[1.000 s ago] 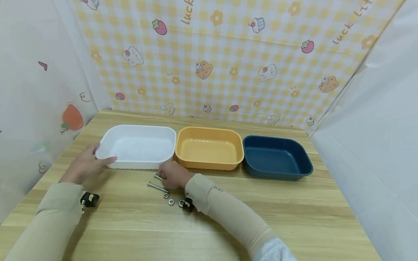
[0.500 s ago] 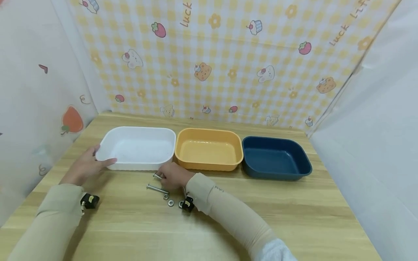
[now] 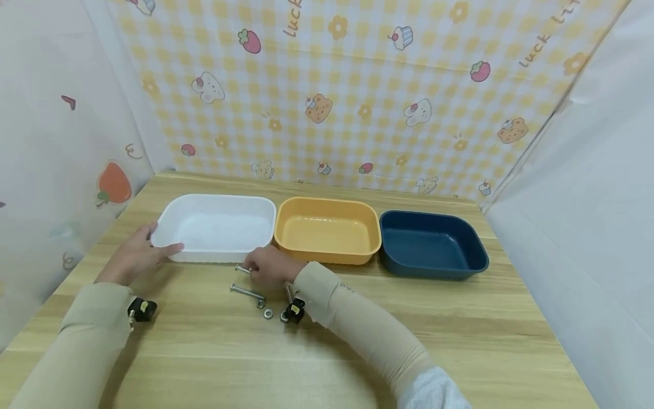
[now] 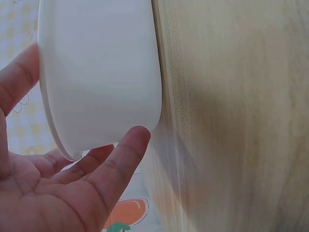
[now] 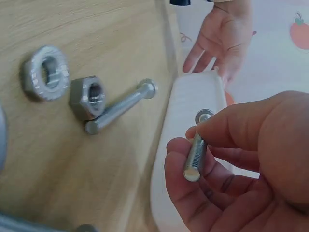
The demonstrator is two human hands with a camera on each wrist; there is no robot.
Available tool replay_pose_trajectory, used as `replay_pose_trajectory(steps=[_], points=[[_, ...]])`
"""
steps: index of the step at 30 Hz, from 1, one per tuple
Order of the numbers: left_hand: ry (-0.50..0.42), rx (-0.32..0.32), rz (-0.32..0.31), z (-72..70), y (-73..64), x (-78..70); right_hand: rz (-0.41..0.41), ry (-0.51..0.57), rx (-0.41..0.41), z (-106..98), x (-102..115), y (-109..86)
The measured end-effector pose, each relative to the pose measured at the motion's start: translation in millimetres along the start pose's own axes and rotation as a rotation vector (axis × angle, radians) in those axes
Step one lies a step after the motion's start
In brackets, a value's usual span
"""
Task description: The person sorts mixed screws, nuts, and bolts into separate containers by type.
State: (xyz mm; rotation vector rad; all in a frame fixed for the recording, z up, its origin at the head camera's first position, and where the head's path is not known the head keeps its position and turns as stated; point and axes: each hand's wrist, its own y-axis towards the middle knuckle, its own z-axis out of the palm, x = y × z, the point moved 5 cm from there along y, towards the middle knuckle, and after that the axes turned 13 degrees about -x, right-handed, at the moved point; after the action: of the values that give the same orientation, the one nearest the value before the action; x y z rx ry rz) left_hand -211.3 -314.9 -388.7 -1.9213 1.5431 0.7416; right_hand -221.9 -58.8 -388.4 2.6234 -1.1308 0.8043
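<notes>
My left hand (image 3: 134, 255) rests at the left end of the white bin (image 3: 219, 227). Its thumb lies along the front rim, and the other fingers (image 4: 123, 157) extend nearly straight by the end wall. The right hand (image 3: 271, 266) pinches a silver bolt (image 5: 196, 157) between thumb and fingers, close in front of that bin. The bolt's threaded end points toward the wrist camera. On the table below lie a second bolt (image 3: 247, 292) and several nuts, including a hex nut (image 5: 88, 98) touching that bolt and a flanged nut (image 5: 47, 73).
Right of the white bin stand a yellow bin (image 3: 327, 230) and a dark blue bin (image 3: 434, 247), in a row. Another bolt (image 3: 288, 293) lies partly hidden beside the right wrist. A checked cloth (image 3: 332, 85) hangs behind the wooden table (image 3: 214, 363).
The right hand, with its bolt, has shifted slightly away from the loose bolt and up toward the white bin. The left hand keeps its place at the bin.
</notes>
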Motion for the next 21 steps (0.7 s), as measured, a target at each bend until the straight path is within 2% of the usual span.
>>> replay_pose_trajectory(steps=[7,14,21], points=[[-0.015,0.000,0.012,-1.5,1.2,-1.2,-0.019,0.025,-0.025,-13.0,4.3,6.7],[-0.005,0.006,-0.007,-2.2,0.9,0.6,-0.019,0.086,-0.060,-24.7,4.1,12.5],[0.000,0.032,0.011,-1.4,3.1,-2.8,0.056,0.168,-0.061,-34.4,-2.2,20.7]])
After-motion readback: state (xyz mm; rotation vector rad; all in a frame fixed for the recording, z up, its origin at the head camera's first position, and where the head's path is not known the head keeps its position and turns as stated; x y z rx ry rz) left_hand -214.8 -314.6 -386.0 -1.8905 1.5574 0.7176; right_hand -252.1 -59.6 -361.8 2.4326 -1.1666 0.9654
